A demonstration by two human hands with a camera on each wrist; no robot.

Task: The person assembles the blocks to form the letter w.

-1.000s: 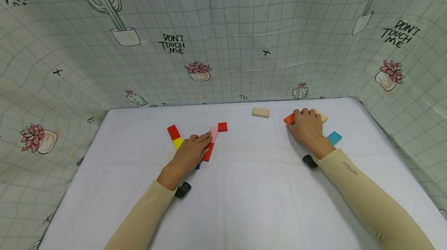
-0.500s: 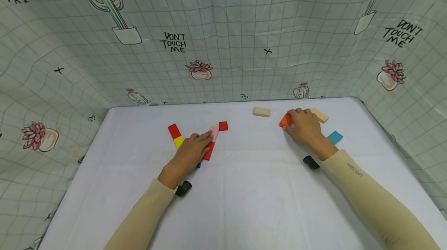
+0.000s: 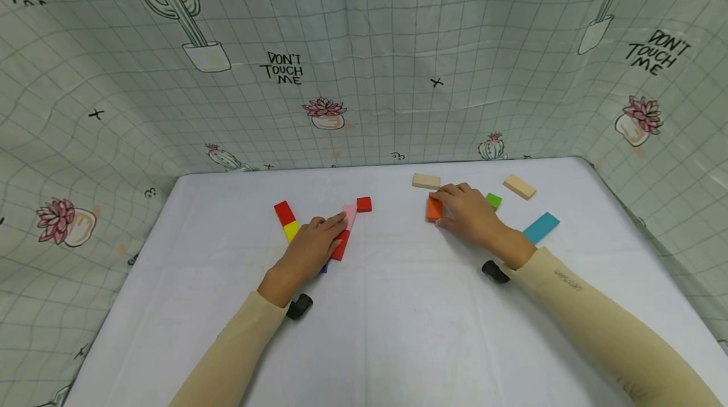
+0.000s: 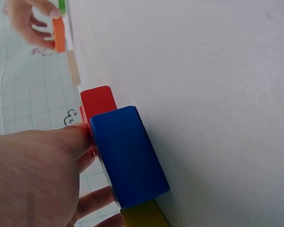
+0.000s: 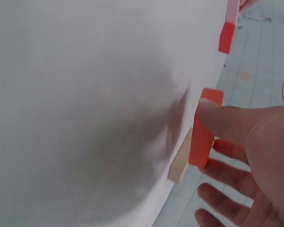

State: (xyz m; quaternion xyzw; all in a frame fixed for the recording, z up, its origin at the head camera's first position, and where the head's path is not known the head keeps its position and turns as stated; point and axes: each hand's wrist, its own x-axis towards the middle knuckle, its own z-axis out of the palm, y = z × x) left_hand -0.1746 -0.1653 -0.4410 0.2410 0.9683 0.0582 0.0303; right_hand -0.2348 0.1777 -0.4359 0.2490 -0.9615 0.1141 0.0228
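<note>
My left hand rests over a bent line of coloured blocks, its fingers extended and touching the pink block. Its thumb lies against a red block. The blue block and part of a yellow block show close up in the left wrist view. Another red block ends the line at the far left; the hand hides its middle. My right hand pinches an orange block between thumb and fingers, slightly above the white table. A small red block lies beside the pink one.
One natural wood block lies behind the orange block, another wood block further right. A green block and a blue-green block lie near the right forearm. A patterned cloth hangs behind the table.
My right hand has lifted the orange block and carried it left, uncovering the green block and more of the blue-green one. The left hand has stayed in place on its blocks.
</note>
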